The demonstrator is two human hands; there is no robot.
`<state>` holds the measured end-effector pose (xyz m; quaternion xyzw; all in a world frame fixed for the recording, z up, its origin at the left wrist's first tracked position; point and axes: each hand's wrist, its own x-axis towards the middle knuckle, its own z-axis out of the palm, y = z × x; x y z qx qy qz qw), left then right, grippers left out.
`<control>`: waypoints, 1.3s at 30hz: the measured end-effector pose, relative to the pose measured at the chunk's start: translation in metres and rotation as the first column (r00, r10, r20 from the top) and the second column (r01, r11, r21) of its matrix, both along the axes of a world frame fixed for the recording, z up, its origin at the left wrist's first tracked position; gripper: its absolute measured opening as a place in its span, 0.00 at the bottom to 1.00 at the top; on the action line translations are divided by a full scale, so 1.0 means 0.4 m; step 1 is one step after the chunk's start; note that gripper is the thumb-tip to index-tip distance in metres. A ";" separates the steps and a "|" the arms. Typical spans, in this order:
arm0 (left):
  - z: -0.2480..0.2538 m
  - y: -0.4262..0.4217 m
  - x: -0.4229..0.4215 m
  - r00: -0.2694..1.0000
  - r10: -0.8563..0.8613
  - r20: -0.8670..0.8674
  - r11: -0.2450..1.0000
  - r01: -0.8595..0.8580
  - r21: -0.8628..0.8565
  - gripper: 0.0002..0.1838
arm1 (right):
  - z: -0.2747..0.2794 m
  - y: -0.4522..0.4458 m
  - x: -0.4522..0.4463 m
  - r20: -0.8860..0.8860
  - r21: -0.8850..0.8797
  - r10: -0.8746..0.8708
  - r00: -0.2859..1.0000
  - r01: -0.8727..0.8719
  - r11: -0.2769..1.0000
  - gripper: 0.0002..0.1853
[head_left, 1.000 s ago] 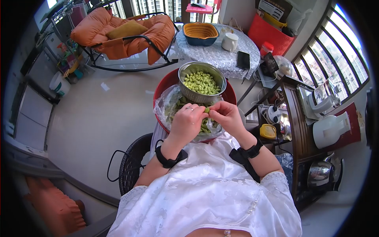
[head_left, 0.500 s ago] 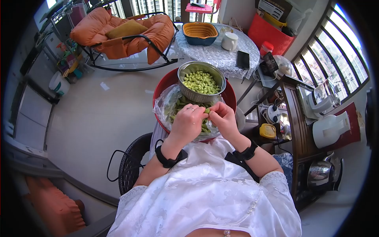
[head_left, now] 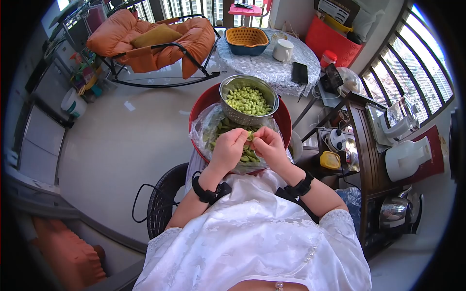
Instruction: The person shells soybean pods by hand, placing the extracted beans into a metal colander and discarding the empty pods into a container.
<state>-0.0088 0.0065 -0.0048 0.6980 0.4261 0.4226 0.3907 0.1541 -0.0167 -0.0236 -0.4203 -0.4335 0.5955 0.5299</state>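
Note:
A green bean pod [head_left: 249,136] is pinched between the fingertips of both my hands. My left hand [head_left: 228,148] closes on its left end, and my right hand [head_left: 270,144] grips the right end. Below the hands, more green pods [head_left: 250,156] lie in a clear plastic bag [head_left: 199,127] inside a red basin [head_left: 195,109]. Just beyond my fingers, a metal colander [head_left: 242,118] full of shelled green beans [head_left: 248,101] rests on the far part of the basin. My hands partly cover the pods.
A round table [head_left: 233,59] ahead carries an orange basket [head_left: 246,38], a white mug [head_left: 282,50] and a phone [head_left: 299,73]. An orange rocking chair [head_left: 116,34] stands far left. To my right is a dark wooden shelf [head_left: 365,155] with appliances, including a steel kettle [head_left: 395,212].
My left hand has turned, so its thumb and fingers now point forward in a pinch. The pod sits slightly left of where the green piece was. The colander stays put.

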 end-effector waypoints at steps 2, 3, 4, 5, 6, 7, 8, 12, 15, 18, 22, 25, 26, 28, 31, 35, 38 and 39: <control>-0.014 0.009 -0.003 0.999 -0.003 0.033 0.996 0.006 -0.085 0.14 | -0.004 0.002 -0.002 -0.016 0.012 0.026 1.000 -0.026 1.000 0.02; -0.036 0.018 -0.004 0.994 -0.025 0.111 0.988 0.042 -0.150 0.15 | -0.005 0.002 -0.002 -0.015 0.013 0.027 1.000 -0.027 1.000 0.02; -0.043 0.024 -0.005 0.981 -0.042 0.189 0.974 0.083 -0.212 0.15 | -0.006 0.002 -0.002 -0.048 -0.002 0.042 0.998 -0.042 0.999 0.02; -0.046 0.026 -0.006 0.981 -0.042 0.190 0.974 0.082 -0.210 0.15 | -0.005 0.002 0.000 -0.082 -0.015 0.055 0.995 -0.057 0.998 0.02; -0.045 0.027 -0.008 0.977 -0.049 0.208 0.969 0.097 -0.227 0.16 | -0.004 0.002 0.002 -0.081 -0.014 0.056 0.995 -0.057 0.998 0.02; -0.043 0.028 -0.009 0.973 -0.057 0.225 0.963 0.113 -0.243 0.16 | -0.003 0.001 0.005 -0.099 -0.023 0.083 0.992 -0.086 0.996 0.03; -0.042 0.027 -0.011 0.973 -0.058 0.225 0.964 0.113 -0.242 0.16 | -0.001 0.001 0.006 -0.117 -0.031 0.109 0.987 -0.113 0.993 0.03; -0.016 0.013 -0.002 1.000 0.027 -0.014 0.998 -0.028 -0.062 0.15 | 0.016 0.006 0.004 -0.034 -0.025 0.086 0.996 -0.087 0.996 0.06; -0.022 0.012 0.000 0.985 0.088 -0.146 0.990 -0.070 0.123 0.14 | -0.005 0.024 0.004 0.073 0.172 -0.100 0.992 0.086 0.981 0.10; -0.020 0.012 0.001 0.991 0.081 -0.105 0.990 -0.067 0.126 0.14 | -0.004 0.033 0.020 0.120 0.194 -0.039 0.992 0.015 0.981 0.10; -0.026 0.015 -0.001 0.999 0.042 -0.003 0.999 -0.042 0.019 0.15 | 0.026 0.025 0.024 0.222 0.308 -0.016 0.975 -0.055 0.950 0.09; -0.026 0.014 -0.001 0.999 0.035 0.025 0.999 -0.034 -0.015 0.15 | 0.021 0.026 0.028 0.208 0.278 0.031 0.978 -0.089 0.957 0.09; -0.025 0.014 -0.001 0.999 0.033 0.024 0.999 -0.033 -0.015 0.15 | 0.021 0.026 0.029 0.187 0.248 0.056 0.981 -0.103 0.963 0.09; -0.023 0.013 -0.003 1.000 0.027 -0.013 1.000 -0.027 0.002 0.15 | 0.040 0.017 0.030 0.170 0.201 0.081 0.982 -0.116 0.973 0.09; -0.021 0.015 -0.007 0.998 -0.001 -0.056 0.999 -0.001 -0.034 0.16 | 0.035 0.018 0.036 0.177 0.166 0.100 0.979 -0.130 0.978 0.10; -0.019 0.018 -0.009 0.999 -0.031 -0.014 0.997 0.030 -0.072 0.16 | 0.016 0.025 0.041 0.232 0.179 0.092 0.968 -0.136 0.974 0.11; -0.019 0.020 -0.012 0.998 -0.048 0.032 0.994 0.051 -0.097 0.16 | 0.019 0.023 0.034 0.231 0.188 0.085 0.969 -0.131 0.973 0.12; -0.016 0.019 -0.013 0.998 -0.050 0.033 0.994 0.053 -0.099 0.17 | 0.018 0.023 0.034 0.232 0.188 0.086 0.969 -0.131 0.973 0.12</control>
